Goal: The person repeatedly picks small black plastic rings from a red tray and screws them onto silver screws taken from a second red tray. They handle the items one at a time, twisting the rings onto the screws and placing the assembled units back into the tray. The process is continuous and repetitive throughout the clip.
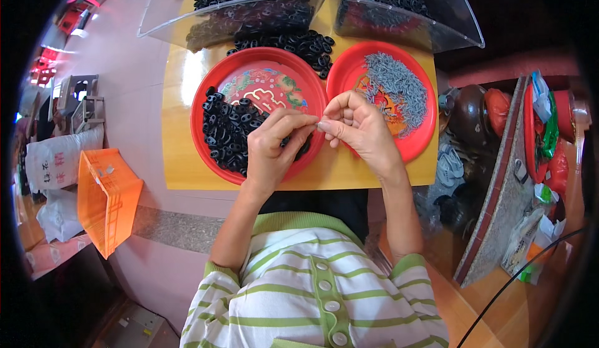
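A: How is the grip held?

B: The left hand and the right hand are held fingertip to fingertip over the place where two trays come together. On each, thumb and forefinger are closed to a pinch. Whether anything is held there cannot be told, as any small piece would be covered by the fingertips.

A: And the parts being worked on?

B: Black two-holed parts are heaped at the left and near side of the left red tray, partly hidden by the left hand. Small grey pieces are piled toward the far side of the right red tray.

A: How much is done?

B: By appearance, much is left: both trays are well stocked. No finished heap can be told apart with certainty. More black parts are spilled on the yellow table beyond the left tray, and more are held in the left clear bin and the right clear bin.

A: Is anything in the way?

B: The far side is hemmed in by the bins; the fingertips are not obstructed. Well apart on the left, an orange crate and a white sack are placed; on the right, a brown jar is set beyond the table edge.
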A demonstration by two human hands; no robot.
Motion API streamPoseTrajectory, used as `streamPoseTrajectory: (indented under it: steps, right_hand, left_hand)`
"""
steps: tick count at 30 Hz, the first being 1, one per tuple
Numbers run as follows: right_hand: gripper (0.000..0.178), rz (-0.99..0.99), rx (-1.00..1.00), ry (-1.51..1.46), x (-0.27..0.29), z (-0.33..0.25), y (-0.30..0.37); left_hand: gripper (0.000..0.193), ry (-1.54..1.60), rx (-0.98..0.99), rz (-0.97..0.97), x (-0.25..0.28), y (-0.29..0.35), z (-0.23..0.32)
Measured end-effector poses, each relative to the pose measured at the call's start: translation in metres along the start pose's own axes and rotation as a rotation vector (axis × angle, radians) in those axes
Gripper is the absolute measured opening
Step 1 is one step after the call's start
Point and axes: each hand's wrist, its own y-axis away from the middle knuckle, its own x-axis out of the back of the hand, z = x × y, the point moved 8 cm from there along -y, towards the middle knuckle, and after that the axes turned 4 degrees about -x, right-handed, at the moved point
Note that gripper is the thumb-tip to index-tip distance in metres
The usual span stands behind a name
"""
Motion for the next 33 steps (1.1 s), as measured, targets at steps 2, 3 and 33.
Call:
streamPoseTrajectory:
  steps: [2,3,33]
  right_hand:
    - [0.015,-0.009,-0.008,0.013,-0.002,0.002,-0.001]
    - [0.014,-0.012,-0.011,0.020,-0.003,0.003,-0.002]
    - [0.009,0.495,0.287,0.768,0.022,-0.029,0.001]
  left_hand:
    - [0.018,-0.048,-0.034,-0.004,0.002,0.003,0.003]
    - [0.019,-0.060,-0.029,-0.009,0.003,0.004,0.004]
    - [0.004,0.192,0.297,0.195,0.003,0.019,-0.045]
